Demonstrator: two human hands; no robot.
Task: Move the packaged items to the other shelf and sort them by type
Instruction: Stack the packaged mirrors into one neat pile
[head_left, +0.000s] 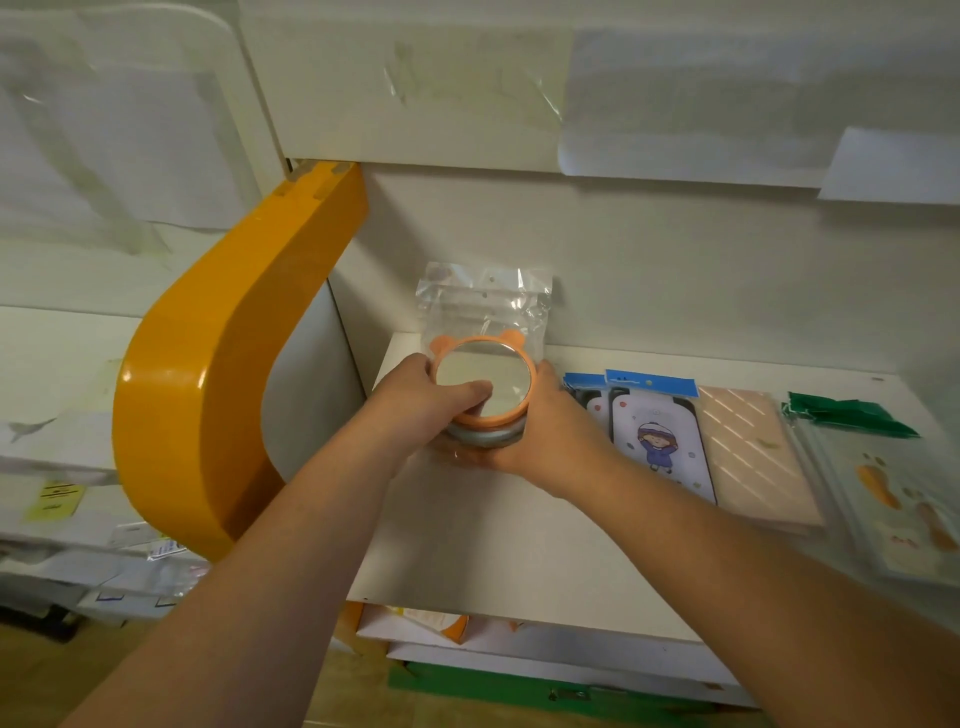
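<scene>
1. Head view: a person is steadying a short stack of bagged round mirrors (484, 387) at the left end of a white shelf (498, 545), close to the back wall.
2. Left hand (423, 397) is clasping the stack's left side, its thumb lying across the top mirror's glass; right hand (540, 423) is cupping the right side and lower edge. Both grips are curled round the stack, neither one loose.
3. Two-sided holding is probably keeping the slippery bags squared up, since the clear plastic tops (485, 299) are standing free above the orange eared frame.
4. Flat packets are lying in a row to the right: a blue-topped cartoon case (660, 441), a pink striped case (753, 457), then a green-topped carrot-print packet (883, 493). Like appears to be sitting beside like, so the sorting seems well under way, with mirrors getting their own spot.
5. How many mirrors are in the stack is hard to tell; a pale one is just showing under the orange one. Whether the stack is resting on the shelf is hidden by the hands.
6. An orange curved post (218, 374) is blocking part of the blurred neighbouring shelf (62, 364), and the carrot packet is being cut off at the frame's right edge.
</scene>
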